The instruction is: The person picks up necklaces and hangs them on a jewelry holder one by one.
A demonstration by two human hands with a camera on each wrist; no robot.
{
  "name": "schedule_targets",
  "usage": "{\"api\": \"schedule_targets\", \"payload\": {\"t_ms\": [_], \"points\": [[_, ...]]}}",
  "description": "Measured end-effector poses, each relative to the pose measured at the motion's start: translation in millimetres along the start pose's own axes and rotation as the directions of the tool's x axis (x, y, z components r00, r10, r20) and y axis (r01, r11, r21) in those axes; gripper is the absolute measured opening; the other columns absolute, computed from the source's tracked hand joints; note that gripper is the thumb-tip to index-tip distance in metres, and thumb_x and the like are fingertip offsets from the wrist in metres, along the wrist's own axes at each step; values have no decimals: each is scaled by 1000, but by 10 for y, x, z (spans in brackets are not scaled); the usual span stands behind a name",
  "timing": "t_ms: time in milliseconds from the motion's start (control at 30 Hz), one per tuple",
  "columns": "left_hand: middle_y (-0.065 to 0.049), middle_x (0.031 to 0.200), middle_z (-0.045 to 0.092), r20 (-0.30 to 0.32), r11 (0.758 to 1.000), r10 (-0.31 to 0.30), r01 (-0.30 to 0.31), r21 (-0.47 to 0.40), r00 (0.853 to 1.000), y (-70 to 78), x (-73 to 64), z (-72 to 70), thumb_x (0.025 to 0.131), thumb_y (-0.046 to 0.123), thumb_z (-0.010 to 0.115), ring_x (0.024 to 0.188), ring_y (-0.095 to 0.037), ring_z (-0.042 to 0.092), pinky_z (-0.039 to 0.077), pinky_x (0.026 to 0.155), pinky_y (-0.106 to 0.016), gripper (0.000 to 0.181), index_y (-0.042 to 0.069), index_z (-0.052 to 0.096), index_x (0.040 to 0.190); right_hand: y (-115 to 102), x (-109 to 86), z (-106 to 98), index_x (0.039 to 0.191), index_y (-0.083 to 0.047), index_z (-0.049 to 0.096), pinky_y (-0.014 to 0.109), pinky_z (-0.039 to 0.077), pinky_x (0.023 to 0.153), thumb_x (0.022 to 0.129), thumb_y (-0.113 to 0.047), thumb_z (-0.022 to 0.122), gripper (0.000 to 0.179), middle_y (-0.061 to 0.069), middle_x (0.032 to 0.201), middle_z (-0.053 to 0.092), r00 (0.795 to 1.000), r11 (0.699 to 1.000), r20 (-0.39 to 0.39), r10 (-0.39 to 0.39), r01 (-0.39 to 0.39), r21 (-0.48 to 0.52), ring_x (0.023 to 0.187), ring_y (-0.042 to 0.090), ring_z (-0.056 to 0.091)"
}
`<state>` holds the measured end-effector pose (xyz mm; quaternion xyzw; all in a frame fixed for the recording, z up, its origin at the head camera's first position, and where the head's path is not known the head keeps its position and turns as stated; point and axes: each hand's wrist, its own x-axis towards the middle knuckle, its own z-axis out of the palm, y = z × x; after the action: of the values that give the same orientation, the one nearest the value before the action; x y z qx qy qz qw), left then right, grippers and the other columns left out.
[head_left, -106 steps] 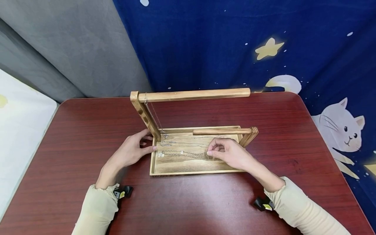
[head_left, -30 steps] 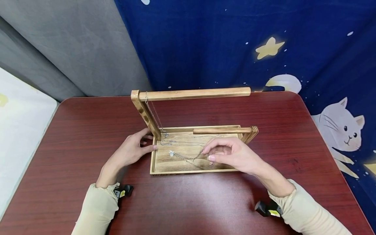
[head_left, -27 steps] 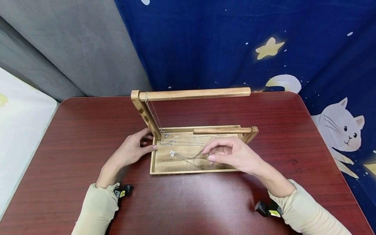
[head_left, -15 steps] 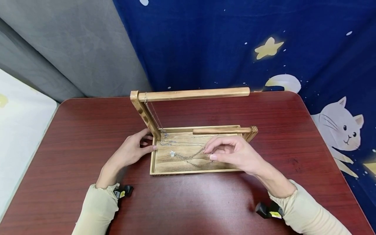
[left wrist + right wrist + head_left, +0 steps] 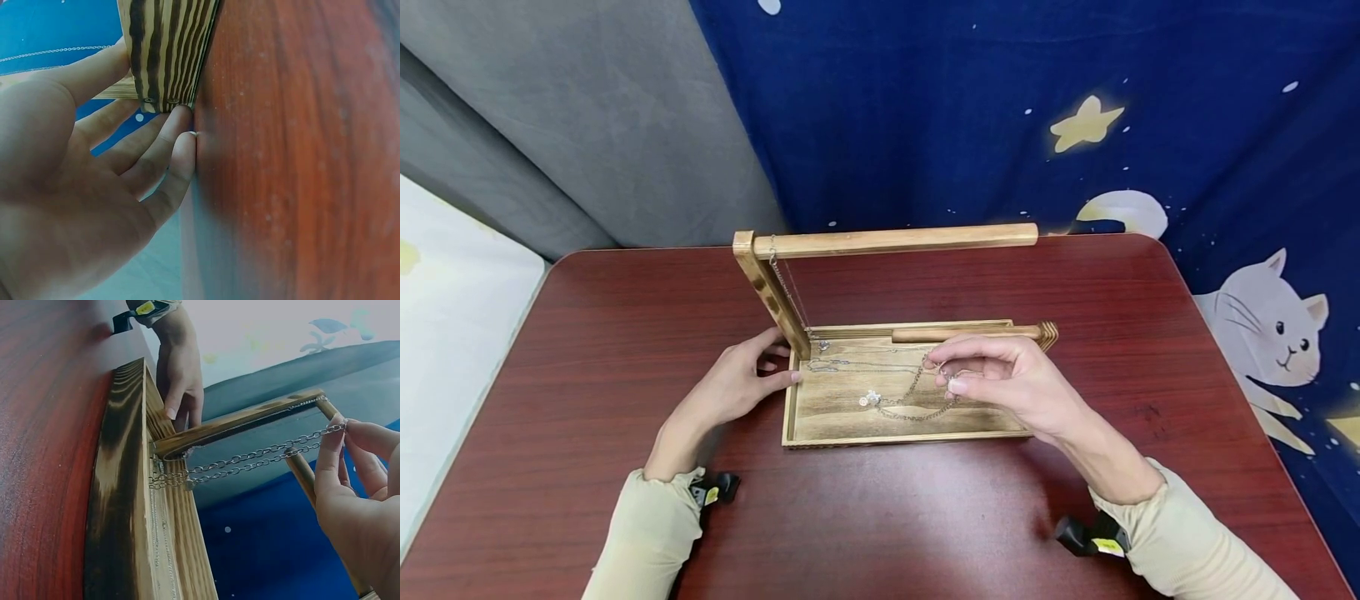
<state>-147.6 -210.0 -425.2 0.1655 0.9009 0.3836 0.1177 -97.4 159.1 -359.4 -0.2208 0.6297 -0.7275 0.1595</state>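
My right hand [image 5: 1011, 387] pinches a silver chain necklace [image 5: 917, 417] between thumb and fingers. The chain hangs in a loop above the wooden tray [image 5: 835, 423], its small charms [image 5: 870, 399] low over the tray floor; whether they touch is unclear. In the right wrist view the doubled chain [image 5: 250, 459] runs from the fingertips down to the tray. My left hand [image 5: 733, 387] holds the tray's left end, thumb over the rim; in the left wrist view its fingers [image 5: 178, 156] touch the striped end. The tray is the base of a wooden jewelry stand [image 5: 895, 242].
Another necklace [image 5: 784, 287] hangs from the left end of the stand's upper bar. A thin chain [image 5: 872, 364] lies along the tray floor. A shorter, lower bar [image 5: 958, 334] crosses the tray's right side. Reddish-brown table [image 5: 880, 517] surrounds the stand.
My right hand has taken up the necklace from the tray and moved slightly up and right. The charms have slid right from the tray's left side. My left hand has stayed put.
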Motion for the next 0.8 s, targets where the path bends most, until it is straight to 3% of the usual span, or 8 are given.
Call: {"api": "schedule_targets", "payload": {"t_ms": [133,300,433,533,800], "points": [[-16,120,66,-4,1000,1,-1,0,1000,-7,-1,2,91,21,75,105,-30,65,53,90,-46,54,9,52,139,-20,-4,-2,115,-7,72,29,55,86,89,11,65,33,10,114,70,1000,999,6,-17,17,37,102,17,67],[-16,119,66,-4,1000,-2,2,4,1000,-6,5,-2,91,22,75,104,-30,65,53,89,-45,54,8,52,138,-52,-9,-4,109,-7,74,29,54,89,89,15,63,31,10,112,69,998,995,-4,-62,62,78,102,17,67],[-14,121,65,-3,1000,-8,8,3,1000,-10,1,0,91,22,75,105,-29,65,53,89,-45,53,8,53,137,-101,-18,-5,109,-6,74,29,56,84,88,16,62,32,11,111,70,999,992,-19,-38,40,120,97,16,68],[-14,122,64,2,1000,-17,17,4,1000,-13,-4,3,91,23,75,107,-29,65,53,89,-45,53,9,52,138,-141,-23,-14,111,-2,73,31,58,80,88,17,60,32,12,112,70,999,990,-12,-39,40,134,93,17,69],[-14,121,65,5,1000,-22,22,4,1000,-5,0,-2,91,23,75,106,-28,65,53,89,-45,54,10,52,138,-250,-40,-89,120,12,63,40,58,80,89,20,57,33,19,119,61,989,983,22,-147,144,115,101,24,66]]}}
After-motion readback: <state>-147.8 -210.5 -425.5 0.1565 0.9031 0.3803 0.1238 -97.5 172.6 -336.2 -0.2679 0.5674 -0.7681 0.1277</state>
